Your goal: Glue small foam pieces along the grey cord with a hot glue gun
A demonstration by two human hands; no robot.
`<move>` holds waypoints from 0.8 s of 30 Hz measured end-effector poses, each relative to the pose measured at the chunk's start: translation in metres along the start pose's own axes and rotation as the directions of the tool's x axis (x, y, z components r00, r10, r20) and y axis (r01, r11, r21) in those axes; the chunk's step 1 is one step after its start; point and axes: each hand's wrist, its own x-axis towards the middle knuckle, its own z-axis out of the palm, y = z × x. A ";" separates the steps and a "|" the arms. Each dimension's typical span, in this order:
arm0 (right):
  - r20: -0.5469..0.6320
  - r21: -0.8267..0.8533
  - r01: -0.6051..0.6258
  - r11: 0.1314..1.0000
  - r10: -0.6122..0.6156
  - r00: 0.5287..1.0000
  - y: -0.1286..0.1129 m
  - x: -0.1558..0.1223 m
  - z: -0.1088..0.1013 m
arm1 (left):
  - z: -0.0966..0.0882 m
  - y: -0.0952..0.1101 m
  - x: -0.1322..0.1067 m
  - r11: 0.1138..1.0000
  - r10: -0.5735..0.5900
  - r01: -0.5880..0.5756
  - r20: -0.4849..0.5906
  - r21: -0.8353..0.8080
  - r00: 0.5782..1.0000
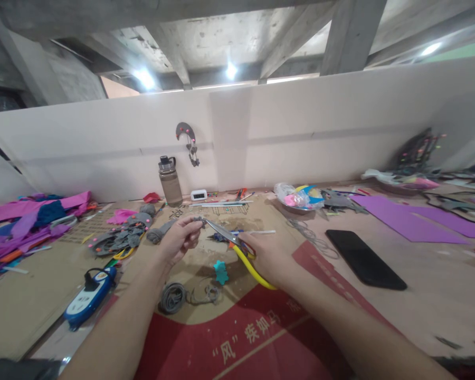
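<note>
My left hand [181,238] is raised above the table and pinches a small grey piece [198,220] between thumb and fingers. My right hand [269,257] grips yellow-handled scissors [237,248]. The metal blades point left, and their tips meet the grey piece. Under the hands lie a small teal felt shape [221,272] and a coil of grey cord [174,296] on the cardboard [229,327].
A black phone [364,259] lies to the right, with purple sheets [411,221] beyond it. A blue-and-white power strip [89,296] sits at the left front. Further back are a heap of grey felt pieces [121,237], a water bottle [170,181] and a small white clock [198,195]. Pink scraps [27,219] lie far left.
</note>
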 end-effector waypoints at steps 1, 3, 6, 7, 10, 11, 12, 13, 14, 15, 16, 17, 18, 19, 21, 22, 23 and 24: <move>0.000 0.043 -0.004 0.999 0.004 1.000 0.000 0.000 0.000 | 0.000 -0.001 0.000 1.000 -0.005 0.005 0.011 0.002 1.000; -0.003 0.125 -0.008 0.992 0.008 1.000 0.002 0.001 0.002 | 0.001 -0.002 0.001 1.000 0.013 -0.013 -0.001 0.012 1.000; -0.037 0.228 -0.002 0.974 0.011 0.999 0.006 0.005 0.005 | 0.001 -0.005 0.005 0.995 0.098 -0.096 -0.087 0.020 0.991; -0.051 0.255 0.000 0.967 0.013 0.999 0.007 0.005 0.006 | 0.000 -0.005 0.006 0.992 0.124 -0.123 -0.116 0.013 0.986; -0.072 0.287 0.005 0.958 0.016 0.997 0.008 0.006 0.006 | -0.001 -0.004 0.007 0.985 0.162 -0.169 -0.145 -0.040 0.976; -0.068 0.282 0.009 0.959 0.011 0.998 0.007 0.006 0.006 | -0.001 -0.003 0.007 0.981 0.173 -0.183 -0.139 -0.061 0.975; -0.058 0.271 0.013 0.962 0.003 0.998 0.007 0.005 0.004 | -0.001 -0.003 0.007 0.978 0.183 -0.194 -0.129 -0.078 0.975; -0.047 0.259 0.016 0.966 -0.004 0.999 0.006 0.004 0.003 | -0.001 -0.003 0.007 0.975 0.192 -0.204 -0.123 -0.086 0.974; -0.034 0.245 0.014 0.969 -0.006 0.999 0.006 0.004 0.002 | -0.001 -0.003 0.006 0.974 0.202 -0.213 -0.125 -0.081 0.971; -0.021 0.230 0.010 0.973 -0.006 1.000 0.005 0.003 0.001 | 0.000 -0.003 0.006 0.973 0.212 -0.222 -0.135 -0.060 0.968; -0.010 0.215 0.006 0.977 -0.004 1.000 0.004 0.002 0.000 | 0.001 -0.004 0.006 0.973 0.223 -0.229 -0.151 -0.024 0.963; -0.004 0.197 0.001 0.980 0.000 1.000 0.004 0.001 -0.001 | 0.001 -0.004 0.007 0.971 0.237 -0.237 -0.169 0.023 0.957; -0.004 0.178 -0.002 0.984 0.003 1.000 0.003 0.001 -0.002 | 0.002 -0.005 0.007 0.967 0.254 -0.244 -0.185 0.075 0.949; -0.006 0.157 -0.004 0.988 0.005 1.000 0.002 0.001 -0.002 | 0.002 -0.007 0.008 0.960 0.272 -0.252 -0.194 0.124 0.943; -0.014 0.106 -0.007 0.994 0.009 1.000 0.002 0.001 -0.003 | 0.003 -0.008 0.009 0.943 0.307 -0.269 -0.200 0.196 0.931; -0.018 0.078 -0.010 0.997 0.011 1.000 0.001 0.001 -0.003 | 0.003 -0.009 0.009 0.935 0.323 -0.278 -0.201 0.222 0.925; -0.019 0.049 -0.013 0.999 0.014 1.000 0.001 0.002 -0.003 | 0.003 -0.009 0.010 0.927 0.338 -0.288 -0.201 0.241 0.920; -0.019 0.019 -0.015 1.000 0.015 1.000 0.001 0.002 -0.002 | 0.003 -0.009 0.010 0.921 0.349 -0.296 -0.199 0.253 0.916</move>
